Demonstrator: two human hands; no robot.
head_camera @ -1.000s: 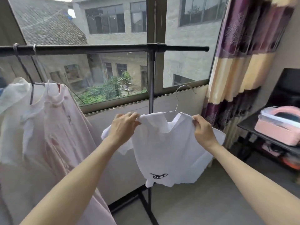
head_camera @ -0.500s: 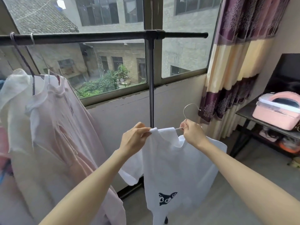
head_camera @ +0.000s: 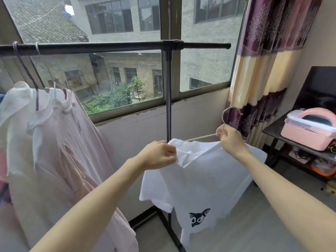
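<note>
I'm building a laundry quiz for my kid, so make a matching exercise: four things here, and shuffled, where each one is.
1 white T-shirt with black cat print
2 pale pink garment
3 pink plastic box
4 silver wire hanger

A on the dark table
B hanging on the black rail
C pinched by the right hand
D collar gripped by the left hand

Pairs: 1-D, 2-B, 3-A, 4-C

White T-shirt (head_camera: 205,179): small, short-sleeved, dark cat-face print low on the front. Hangs limp in mid-air, collar uppermost and bunched, sleeve drooping at left. Wire hanger (head_camera: 201,137): pale metal, hook upright, one bare arm slanting down-left into the neck opening; the rest hidden under fabric.
</note>
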